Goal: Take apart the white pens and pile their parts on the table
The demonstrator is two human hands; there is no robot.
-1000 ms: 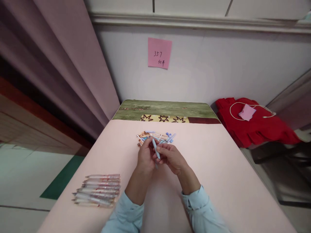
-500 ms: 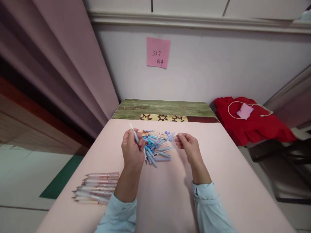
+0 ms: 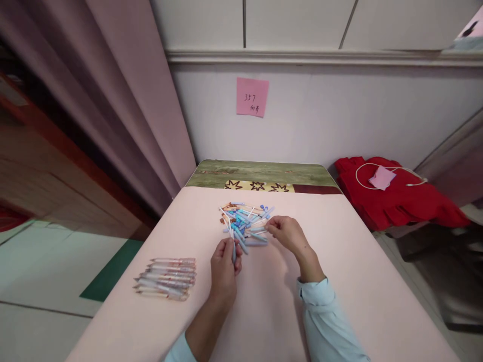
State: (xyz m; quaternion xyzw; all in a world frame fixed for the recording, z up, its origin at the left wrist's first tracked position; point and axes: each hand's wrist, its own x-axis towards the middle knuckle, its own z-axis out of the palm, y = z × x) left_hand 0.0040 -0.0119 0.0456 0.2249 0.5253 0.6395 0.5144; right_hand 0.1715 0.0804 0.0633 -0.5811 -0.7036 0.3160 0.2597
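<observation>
My left hand (image 3: 223,269) is closed round a light blue pen barrel (image 3: 234,253) at the near edge of a loose pile. A thin white refill (image 3: 231,230) points up from its fingers. On the pile's right side my right hand (image 3: 289,234) has thumb and forefinger pinched together, touching the end of a pale blue pen part (image 3: 257,229); whether it grips that part is hidden. Blue barrels (image 3: 240,235), white refills and small brown and blue pieces make up the pile.
Left of my left hand lies a row of several clear pens (image 3: 166,277) with reddish print. A pale pink cover (image 3: 339,281) spreads over the table, with a green patterned strip (image 3: 260,171) beyond it. Red cloth (image 3: 407,206) with a white cable sits at the right.
My left hand has come lower and nearer the pile's front with the blue barrel. The right hand has moved in against the pile's right edge. The view has tilted slightly upward.
</observation>
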